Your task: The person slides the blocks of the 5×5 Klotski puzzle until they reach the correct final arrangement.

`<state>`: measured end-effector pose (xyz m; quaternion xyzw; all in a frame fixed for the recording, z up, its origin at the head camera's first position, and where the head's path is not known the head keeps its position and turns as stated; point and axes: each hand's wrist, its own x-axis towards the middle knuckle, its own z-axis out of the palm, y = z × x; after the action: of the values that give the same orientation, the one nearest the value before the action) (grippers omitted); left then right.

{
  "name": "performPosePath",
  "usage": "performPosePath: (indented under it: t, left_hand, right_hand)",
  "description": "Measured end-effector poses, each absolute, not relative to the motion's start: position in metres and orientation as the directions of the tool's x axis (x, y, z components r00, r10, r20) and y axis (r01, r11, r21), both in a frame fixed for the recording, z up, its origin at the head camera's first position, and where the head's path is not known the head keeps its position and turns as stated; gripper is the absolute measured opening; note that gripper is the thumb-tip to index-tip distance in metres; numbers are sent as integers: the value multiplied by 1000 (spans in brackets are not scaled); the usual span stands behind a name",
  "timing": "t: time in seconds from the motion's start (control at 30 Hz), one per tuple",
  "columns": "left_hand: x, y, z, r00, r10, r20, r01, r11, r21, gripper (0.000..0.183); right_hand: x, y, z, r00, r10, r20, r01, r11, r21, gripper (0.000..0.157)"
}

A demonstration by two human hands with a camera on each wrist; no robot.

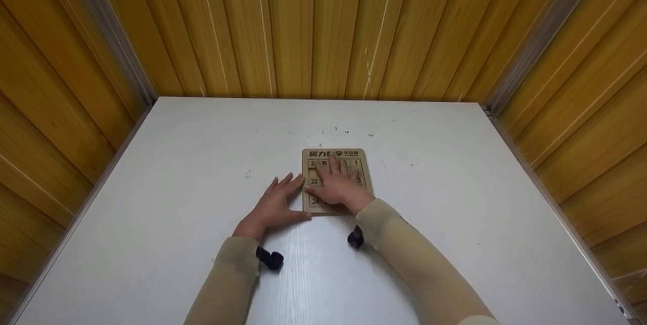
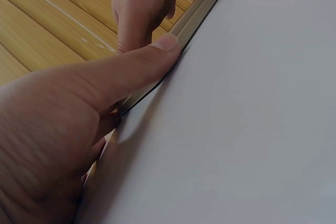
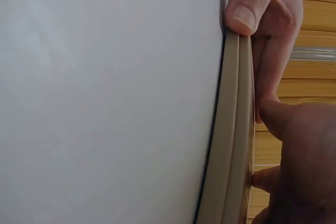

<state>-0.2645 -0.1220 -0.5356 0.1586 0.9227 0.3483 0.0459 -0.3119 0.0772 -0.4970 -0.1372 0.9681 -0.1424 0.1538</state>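
A wooden number sliding puzzle point(image 1: 354, 152) lies flat on the white table, its dark lettering along the far end. Several numbered tiles show around the right hand, 22 and 24 among them; the rest are covered. My right hand point(image 1: 339, 186) rests palm down over the tiles with its fingers spread. At the near left corner, my left hand point(image 1: 275, 206) touches the puzzle, its thumb at the front edge and its straight fingers along the left side. In the right wrist view, the left thumb point(image 3: 244, 19) presses the puzzle's layered front edge point(image 3: 226, 114).
The white table point(image 1: 455, 203) carries small dark marks beyond the puzzle. Yellow wood-patterned panels point(image 1: 313, 27) stand behind it and at both sides, with grey metal posts point(image 1: 108, 32) at the corners. A small black device sits at each wrist.
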Motion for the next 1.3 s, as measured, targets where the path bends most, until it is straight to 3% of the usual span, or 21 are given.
performPosePath:
  t: [0.27,0.83,1.3]
  left_hand:
    - [-266,-125,-536,-931,360,65,314,694,648,97]
    - [-265,-121,-537,-942,334,32,272,704,656,99]
    - [-267,-123,-538,-939,342,40,286,710,643,101]
  right_hand:
    - [-303,79,-497,-914,-331,-236,-256,920,-297,88]
    - [-312,76,-494,-925,-313,-217,-251,929,-271,89]
    - [-289,82,-496,-911,-362,-198,-303,913,-272,89]
